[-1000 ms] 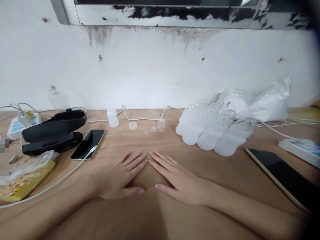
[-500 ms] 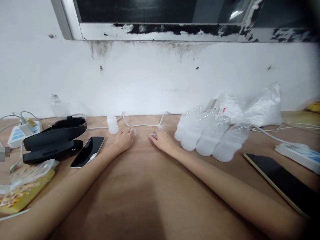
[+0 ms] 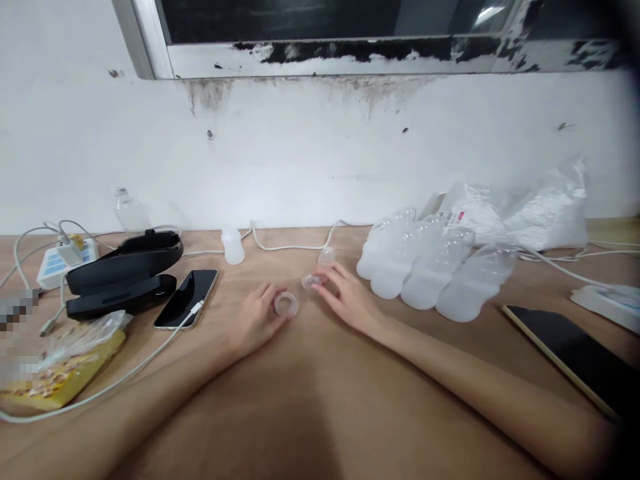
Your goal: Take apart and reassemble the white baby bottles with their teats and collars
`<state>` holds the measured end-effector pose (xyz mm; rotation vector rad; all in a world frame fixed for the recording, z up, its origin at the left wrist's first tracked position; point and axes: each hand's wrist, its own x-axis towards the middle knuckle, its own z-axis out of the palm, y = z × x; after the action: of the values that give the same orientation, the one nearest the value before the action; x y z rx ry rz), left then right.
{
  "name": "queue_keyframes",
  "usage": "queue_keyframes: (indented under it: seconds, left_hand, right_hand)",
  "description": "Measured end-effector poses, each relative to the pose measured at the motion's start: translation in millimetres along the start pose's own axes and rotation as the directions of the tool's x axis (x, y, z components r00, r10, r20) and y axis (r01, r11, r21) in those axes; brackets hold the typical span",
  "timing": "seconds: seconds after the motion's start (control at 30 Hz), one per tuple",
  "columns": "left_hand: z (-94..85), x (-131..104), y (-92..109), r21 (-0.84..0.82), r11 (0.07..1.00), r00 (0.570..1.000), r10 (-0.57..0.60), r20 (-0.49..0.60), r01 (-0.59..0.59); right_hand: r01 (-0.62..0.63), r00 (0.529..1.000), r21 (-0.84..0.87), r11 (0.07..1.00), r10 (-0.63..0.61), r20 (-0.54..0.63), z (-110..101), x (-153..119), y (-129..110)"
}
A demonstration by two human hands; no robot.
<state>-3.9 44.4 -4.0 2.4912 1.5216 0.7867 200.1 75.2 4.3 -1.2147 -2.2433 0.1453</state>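
My left hand (image 3: 263,313) is closed on a clear plastic ring (image 3: 286,315), held between thumb and fingers with its round opening facing up. Just to the right, my right hand (image 3: 350,300) pinches a small clear round plastic piece (image 3: 311,283) between thumb and fingertips; its exact kind is hard to make out. The two pieces are apart. Behind the right fingertips stands a clear dome-shaped cap (image 3: 327,255), partly covered. A small frosted white bottle (image 3: 233,248) without a top stands upright beyond my left hand.
Several frosted bottles with clear domed tops (image 3: 420,283) stand at the right, before a clear bag (image 3: 547,213). Phones (image 3: 187,300), black straps (image 3: 123,273), a wrapped yellow pack (image 3: 75,370), power strips (image 3: 67,260) and white cables (image 3: 295,248) lie around. A clear bottle (image 3: 131,210) stands back left.
Both hands have drawn back nearer to me and lifted with the clear pieces. The ring in my left hand now shows plainly. The view has shifted slightly, and more of a white cable shows at left.
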Motion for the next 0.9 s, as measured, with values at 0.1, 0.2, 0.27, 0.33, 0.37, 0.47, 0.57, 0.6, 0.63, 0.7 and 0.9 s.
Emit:
queue_keyframes:
  seconds: [0.1, 0.2, 0.27, 0.33, 0.37, 0.47, 0.57, 0.6, 0.63, 0.7, 0.9]
  left_hand:
    - [1.8, -9, 8, -0.347, 0.937, 0.996, -0.012, -0.089, -0.02]
    - [2.4, -8, 9, -0.692, 0.721, 0.999, -0.043, 0.0, 0.031]
    - [2.7, -5, 7, -0.784, 0.606, 0.991, -0.078, 0.11, 0.135]
    - [3.3, -2, 5, -0.821, 0.528, 0.976, -0.111, 0.188, 0.218]
    - [3.7, -2, 4, -0.832, 0.498, 0.969, -0.118, 0.215, 0.245]
    - [4.6, -1, 2, -0.841, 0.449, 0.953, -0.123, 0.277, 0.303]
    - [4.7, -1, 2, -0.832, 0.456, 0.949, -0.127, 0.29, 0.315]
    - [4.7, -1, 1, -0.833, 0.459, 0.95, -0.123, 0.286, 0.31]
    - [4.8, -1, 1, -0.834, 0.462, 0.952, -0.117, 0.281, 0.303]
    - [4.8, -1, 1, -0.829, 0.476, 0.955, -0.104, 0.277, 0.293]
    - [3.3, -2, 4, -0.797, 0.564, 0.966, -0.007, 0.259, 0.217]
  right_hand:
    - [0.08, 0.996, 0.15, 0.985, -0.084, 0.018, -5, -28, -6]
    - [0.063, 0.998, 0.213, 0.975, -0.068, 0.016, -7, -40, -7]
    - [0.029, 1.0, 0.25, 0.968, -0.031, 0.003, -6, -39, -6]
    - [-0.014, 1.0, 0.286, 0.958, 0.015, -0.001, -5, -36, -5]
    - [-0.035, 0.999, 0.299, 0.954, 0.035, 0.003, -5, -35, -5]
    - [-0.064, 0.998, 0.308, 0.949, 0.063, 0.016, -4, -33, -4]
    - [-0.061, 0.998, 0.34, 0.939, 0.063, 0.004, -3, -33, -3]
    - [-0.061, 0.997, 0.376, 0.924, 0.072, -0.015, -2, -33, -3]
    - [-0.06, 0.995, 0.424, 0.904, 0.087, -0.044, -2, -33, -2]
    - [-0.047, 0.983, 0.514, 0.856, 0.131, -0.128, -1, -32, -3]
    - [0.343, 0.891, 0.294, 0.892, -0.21, -0.403, 0, -32, -10]
